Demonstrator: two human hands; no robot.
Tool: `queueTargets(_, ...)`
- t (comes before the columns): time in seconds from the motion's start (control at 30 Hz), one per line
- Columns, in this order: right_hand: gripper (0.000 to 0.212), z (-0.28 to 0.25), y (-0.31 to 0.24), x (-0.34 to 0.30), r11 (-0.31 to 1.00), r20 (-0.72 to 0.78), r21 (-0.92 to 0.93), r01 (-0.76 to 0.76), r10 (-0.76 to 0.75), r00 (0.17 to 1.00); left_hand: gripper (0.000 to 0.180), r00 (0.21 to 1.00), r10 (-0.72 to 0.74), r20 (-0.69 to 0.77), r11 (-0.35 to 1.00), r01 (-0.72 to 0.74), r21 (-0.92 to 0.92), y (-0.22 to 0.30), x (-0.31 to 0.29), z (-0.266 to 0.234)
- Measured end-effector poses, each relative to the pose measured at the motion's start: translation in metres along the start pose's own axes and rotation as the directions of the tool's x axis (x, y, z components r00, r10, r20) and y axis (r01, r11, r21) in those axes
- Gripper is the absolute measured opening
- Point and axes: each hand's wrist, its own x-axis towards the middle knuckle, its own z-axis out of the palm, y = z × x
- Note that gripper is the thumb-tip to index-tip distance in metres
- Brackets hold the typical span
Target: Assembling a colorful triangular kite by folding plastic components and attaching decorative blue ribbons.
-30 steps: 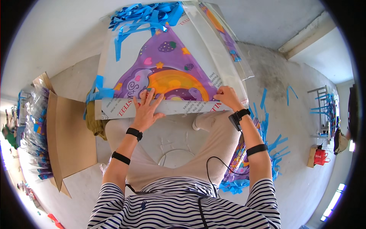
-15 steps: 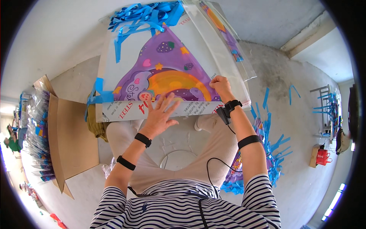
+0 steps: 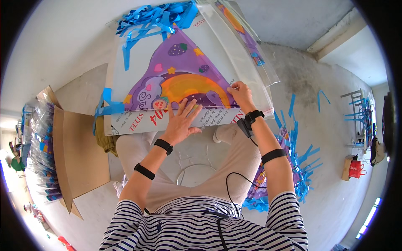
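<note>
A purple triangular kite (image 3: pixel 161 65), printed with a rainbow, stars and berries, lies flat on a white printed board (image 3: pixel 138 58) across my knees. Its tip points away from me and its straight edge runs near the board's front. My left hand (image 3: pixel 180 123) rests with fingers spread over that edge, touching the kite and the board. At the right corner, my right hand (image 3: pixel 240 94) has thumb and forefinger pinched on the kite's edge. Blue ribbons (image 3: pixel 159 19) are bunched at the far end of the board, and another blue strip (image 3: pixel 109 104) hangs at its left corner.
Clear plastic sleeves (image 3: pixel 251 62) lie along the board's right side, with a rolled print inside. An opened cardboard box (image 3: pixel 83 150) stands left, beside stacked bagged packs (image 3: pixel 42 150). Purple prints with blue streamers (image 3: pixel 299 167) lie right of my leg. A metal rack (image 3: pixel 360 117) stands farther right.
My left hand has shifted slightly right and forward along the front edge. My right hand has stayed at the right corner, its fingers a little lower on the edge.
</note>
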Motion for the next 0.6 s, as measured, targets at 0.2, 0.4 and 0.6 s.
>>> queueTargets(0.2, 0.040, -0.019, -0.004, -0.023, 0.914, 0.075, -0.394, 0.099, -0.075, 0.994, 0.099, 1.000, -0.005, -0.004, 1.000, 0.005, 0.008, -0.004, -0.003, 0.000)
queueTargets(0.4, 0.037, -0.033, 0.000, -0.043, 0.937, 0.222, -0.343, 0.066, 0.013, 0.975, 0.101, 0.997, 0.002, 0.081, 1.000, -0.001, -0.014, 0.003, -0.017, -0.012)
queueTargets(0.6, 0.030, -0.024, -0.004, -0.046, 0.970, 0.148, -0.238, -0.042, 0.079, 0.986, 0.103, 1.000, 0.008, 0.019, 1.000, -0.007, -0.024, -0.004, -0.017, -0.008)
